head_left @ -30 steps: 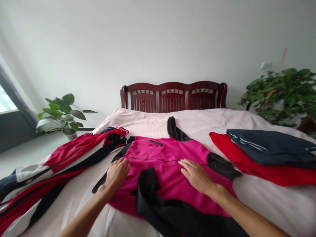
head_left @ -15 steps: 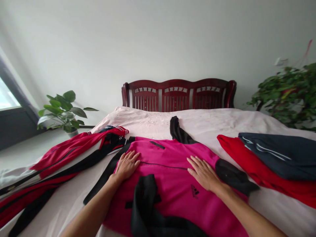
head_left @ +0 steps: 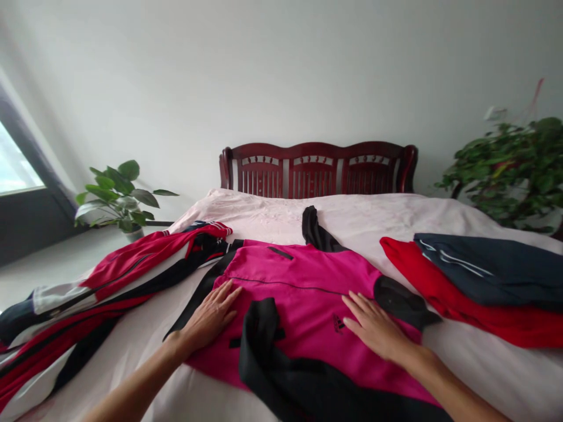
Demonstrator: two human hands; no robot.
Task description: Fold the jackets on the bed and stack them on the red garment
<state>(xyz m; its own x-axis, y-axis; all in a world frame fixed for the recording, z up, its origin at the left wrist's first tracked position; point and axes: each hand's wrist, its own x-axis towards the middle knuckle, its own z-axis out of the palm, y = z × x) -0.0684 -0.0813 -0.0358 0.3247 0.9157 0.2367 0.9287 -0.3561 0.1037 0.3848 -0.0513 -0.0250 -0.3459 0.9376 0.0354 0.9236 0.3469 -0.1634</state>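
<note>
Pink jacket [head_left: 303, 313]: one, spread on the bed [head_left: 360, 220], between the striped garments [head_left: 132, 275] and the folded clothes [head_left: 488, 269].
Left hand [head_left: 213, 316]: fingers slightly spread, flat on pink cloth, gripping nothing.
Right hand [head_left: 373, 328]: likewise, beside the black logo [head_left: 338, 323].
Near sleeve [head_left: 308, 384]: black, bent over the body.
Smoothing: I judge light, even, outward palm pressure best; I'd avoid bunching that sleeve.

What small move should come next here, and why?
Probably the right hand should fold the far black sleeve inward over the magenta top: that sleeve sticks out onto the sheet, while the near sleeve lies across the top's front.
</note>
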